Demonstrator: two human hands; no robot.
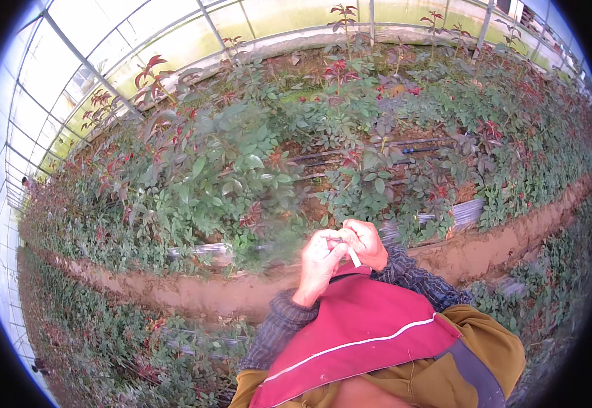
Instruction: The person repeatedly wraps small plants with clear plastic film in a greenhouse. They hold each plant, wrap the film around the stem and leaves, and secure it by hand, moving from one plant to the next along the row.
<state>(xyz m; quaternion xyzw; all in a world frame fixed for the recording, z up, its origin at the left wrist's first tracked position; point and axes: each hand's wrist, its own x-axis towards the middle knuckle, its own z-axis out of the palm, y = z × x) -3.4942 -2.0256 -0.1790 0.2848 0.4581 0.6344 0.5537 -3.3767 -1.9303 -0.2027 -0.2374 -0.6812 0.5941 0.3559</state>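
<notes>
In front of my chest, my left hand [319, 261] and my right hand [368, 243] meet, fingertips pinched together. A short, narrow white strip [354, 258] sticks out below the pinch, close to my right palm. Its upper end is hidden by my fingers, and I cannot make out what else lies between them. Just beyond my hands stand leafy bushes [241, 160] with green and dark red leaves, like rose plants. The hands appear apart from the leaves.
A brown dirt path [194, 292] runs between the plant rows, with more plants [126, 340] behind me. Dark pipes [412, 144] lie among the stems, and plastic sheeting [468, 213] edges the bed. A metal greenhouse frame [85, 61] curves around the far side.
</notes>
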